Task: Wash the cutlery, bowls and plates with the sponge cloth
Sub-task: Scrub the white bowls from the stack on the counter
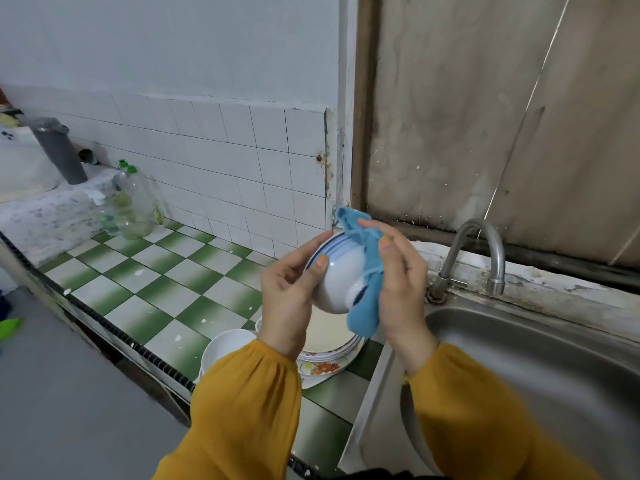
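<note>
White blue-banded bowl (341,273) within curled left grip (287,306), blue sponge cloth (367,268) within right grip (403,289)

**Out of sight**

The bowl's (341,271) inside faces away, unseen. The sponge cloth (367,271) covers one side of it. The left hand (287,296) and sleeve (249,393) hide much of the stacked plates (329,341). The sink (519,358) runs off the right edge.

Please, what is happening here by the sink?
A person holds a blue-rimmed bowl in the left hand and wipes its outside with a blue sponge cloth in the right hand. Below the hands, a stack of plates and a plain white bowl sit on the green checked counter, beside the sink. No water comes from the tap.
</note>
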A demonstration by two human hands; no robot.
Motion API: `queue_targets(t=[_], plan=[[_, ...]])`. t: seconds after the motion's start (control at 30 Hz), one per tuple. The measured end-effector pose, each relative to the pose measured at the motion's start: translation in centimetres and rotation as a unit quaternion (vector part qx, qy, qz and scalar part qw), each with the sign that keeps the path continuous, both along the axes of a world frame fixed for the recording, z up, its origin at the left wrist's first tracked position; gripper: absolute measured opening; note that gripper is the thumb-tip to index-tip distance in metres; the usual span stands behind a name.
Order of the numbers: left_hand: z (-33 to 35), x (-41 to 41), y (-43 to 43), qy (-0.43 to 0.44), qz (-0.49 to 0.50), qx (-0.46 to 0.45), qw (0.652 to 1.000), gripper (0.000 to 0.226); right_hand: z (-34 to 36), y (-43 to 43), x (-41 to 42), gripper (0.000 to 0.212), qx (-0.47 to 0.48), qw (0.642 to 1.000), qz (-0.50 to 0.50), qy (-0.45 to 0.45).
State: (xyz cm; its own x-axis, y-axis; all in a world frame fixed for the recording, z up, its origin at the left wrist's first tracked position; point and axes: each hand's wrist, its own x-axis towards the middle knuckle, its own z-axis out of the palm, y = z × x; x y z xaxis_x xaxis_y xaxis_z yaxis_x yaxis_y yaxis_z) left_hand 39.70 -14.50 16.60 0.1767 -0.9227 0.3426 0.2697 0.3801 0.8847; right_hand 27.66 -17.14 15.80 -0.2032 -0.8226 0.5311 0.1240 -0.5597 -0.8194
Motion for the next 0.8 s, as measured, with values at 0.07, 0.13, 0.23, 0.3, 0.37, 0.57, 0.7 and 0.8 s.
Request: queue_targets(t=[0.07, 0.13, 0.23, 0.3, 0.37, 0.57, 0.7, 0.8], plan=[[-0.1, 0.6, 0.0, 0.025, -0.022, -0.003, 0.999, 0.031, 0.9, -0.6, -0.8, 0.041, 0.150, 0.975, 0.090, -0.136], [0.0, 0.8, 0.2, 0.041, -0.058, -0.002, 0.998, 0.033, 1.1, -0.6, -1.6, 0.038, 0.246, 0.934, 0.161, -0.204], [0.1, 0.8, 0.2, 0.042, -0.102, -0.015, 0.994, 0.033, 1.9, 0.2, -1.9, 0.060, 0.240, 0.910, 0.158, -0.299], [0.4, 0.7, 0.3, 0.004, -0.093, 0.007, 0.996, 0.032, 2.1, 0.6, -2.1, 0.068, 0.226, 0.900, 0.161, -0.336], [0.8, 0.9, 0.2, -0.089, -0.061, 0.066, 0.992, 0.026, 1.7, 0.4, -2.2, 0.052, 0.217, 0.920, 0.141, -0.294], [2.0, 1.0, 0.3, -0.185, -0.099, 0.216, 0.953, 0.122, 0.5, -0.7, -2.2, 0.035, -0.063, 0.993, 0.065, 0.077], [2.1, 1.2, 0.6, -0.248, -0.047, 0.176, 0.952, 0.101, 1.6, -0.6, -2.4, 0.048, 0.086, 0.989, 0.104, -0.064], [1.7, 1.5, 1.1, -0.325, -0.013, 0.140, 0.935, 0.121, 3.2, -0.7, -2.5, 0.040, 0.215, 0.966, 0.056, -0.133]])
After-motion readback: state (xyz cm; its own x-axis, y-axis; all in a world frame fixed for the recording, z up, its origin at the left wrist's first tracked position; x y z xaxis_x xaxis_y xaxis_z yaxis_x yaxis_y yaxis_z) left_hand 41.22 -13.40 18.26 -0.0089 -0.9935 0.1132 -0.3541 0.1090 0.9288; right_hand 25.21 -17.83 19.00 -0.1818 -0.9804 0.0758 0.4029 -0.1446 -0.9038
